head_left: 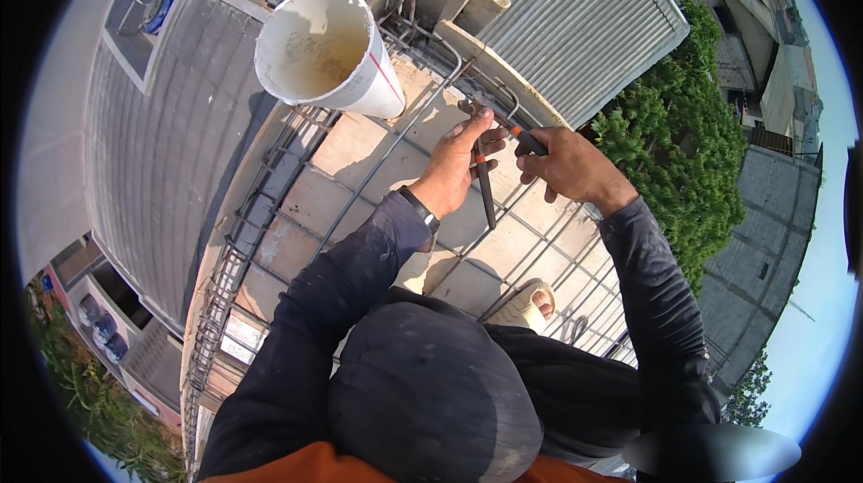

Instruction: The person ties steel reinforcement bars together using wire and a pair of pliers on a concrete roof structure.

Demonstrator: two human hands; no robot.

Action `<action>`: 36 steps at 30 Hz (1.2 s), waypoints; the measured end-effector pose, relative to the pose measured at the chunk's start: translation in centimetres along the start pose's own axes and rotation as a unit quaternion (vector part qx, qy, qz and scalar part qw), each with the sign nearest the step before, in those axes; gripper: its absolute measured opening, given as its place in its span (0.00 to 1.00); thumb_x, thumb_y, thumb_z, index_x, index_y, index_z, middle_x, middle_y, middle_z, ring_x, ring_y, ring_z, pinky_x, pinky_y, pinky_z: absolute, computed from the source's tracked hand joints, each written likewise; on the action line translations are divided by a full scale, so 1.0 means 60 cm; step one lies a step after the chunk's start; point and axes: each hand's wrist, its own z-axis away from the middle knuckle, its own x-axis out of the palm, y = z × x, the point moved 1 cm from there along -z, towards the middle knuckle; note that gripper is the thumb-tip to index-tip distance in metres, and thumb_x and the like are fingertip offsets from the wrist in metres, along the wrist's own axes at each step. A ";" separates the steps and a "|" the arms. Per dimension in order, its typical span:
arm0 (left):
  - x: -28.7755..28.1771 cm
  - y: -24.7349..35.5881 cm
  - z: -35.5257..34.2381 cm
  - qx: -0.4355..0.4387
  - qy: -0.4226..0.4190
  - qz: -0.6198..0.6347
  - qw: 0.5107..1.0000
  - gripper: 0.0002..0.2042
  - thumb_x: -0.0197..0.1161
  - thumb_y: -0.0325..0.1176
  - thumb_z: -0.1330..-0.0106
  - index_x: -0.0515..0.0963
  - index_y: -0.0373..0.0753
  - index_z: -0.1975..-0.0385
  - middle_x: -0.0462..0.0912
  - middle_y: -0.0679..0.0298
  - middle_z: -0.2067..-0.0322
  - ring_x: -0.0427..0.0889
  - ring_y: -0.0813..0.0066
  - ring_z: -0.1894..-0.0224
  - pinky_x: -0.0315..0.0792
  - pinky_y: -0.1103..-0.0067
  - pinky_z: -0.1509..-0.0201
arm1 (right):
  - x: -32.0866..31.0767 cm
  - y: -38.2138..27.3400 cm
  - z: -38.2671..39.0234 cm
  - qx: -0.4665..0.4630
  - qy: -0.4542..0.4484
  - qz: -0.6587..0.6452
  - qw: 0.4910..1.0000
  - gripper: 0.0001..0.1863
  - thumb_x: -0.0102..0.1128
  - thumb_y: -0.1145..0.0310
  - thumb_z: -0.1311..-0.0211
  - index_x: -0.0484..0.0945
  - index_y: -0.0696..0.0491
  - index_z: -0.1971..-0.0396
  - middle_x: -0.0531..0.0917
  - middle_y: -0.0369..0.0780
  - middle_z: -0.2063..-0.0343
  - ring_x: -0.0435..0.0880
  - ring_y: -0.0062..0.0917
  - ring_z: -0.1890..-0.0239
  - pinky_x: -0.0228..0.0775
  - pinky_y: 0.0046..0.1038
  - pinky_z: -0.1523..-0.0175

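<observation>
the right hand (577, 168), right of and below the white pipe (376, 83), has its grip clamped on one handle of the pincers (483, 170); the handles stand spread. the left hand (449, 164), nearer the pipe, has thumb and fingers at the pincers' head; how firmly that grip closes, i cannot tell. the pipe stands beside bars (218, 303) that run over pale slabs (346, 150). a sandalled foot (539, 301) is well below it, rightward. farther off, a ribbed roof (566, 25) and bush (674, 150) lie right of it, a grey roof (180, 141) left.
</observation>
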 end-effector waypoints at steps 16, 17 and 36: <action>0.020 0.047 -0.044 -0.020 0.030 0.122 0.992 0.14 0.64 0.49 0.23 0.79 0.44 0.54 0.84 0.67 0.62 0.86 0.74 0.60 0.84 0.70 0.55 | -0.035 -0.089 -0.063 0.023 0.030 0.156 0.987 0.23 0.68 0.53 0.34 0.86 0.58 0.52 0.90 0.42 0.73 0.92 0.33 0.63 0.81 0.39 0.51; 0.024 0.047 -0.047 -0.014 0.032 0.132 0.991 0.14 0.63 0.47 0.22 0.79 0.43 0.55 0.84 0.67 0.63 0.87 0.75 0.62 0.85 0.70 0.57 | -0.030 -0.081 -0.065 -0.004 0.060 0.180 0.982 0.23 0.68 0.53 0.34 0.86 0.58 0.50 0.90 0.43 0.71 0.92 0.35 0.63 0.81 0.40 0.51; 0.045 0.044 -0.048 0.003 0.057 0.187 0.981 0.17 0.56 0.52 0.20 0.73 0.43 0.51 0.82 0.60 0.54 0.83 0.65 0.49 0.79 0.61 0.43 | 0.010 -0.085 -0.006 -0.086 0.097 0.445 0.886 0.33 0.58 0.67 0.36 0.72 0.64 0.32 0.82 0.55 0.44 0.87 0.49 0.52 0.82 0.47 0.45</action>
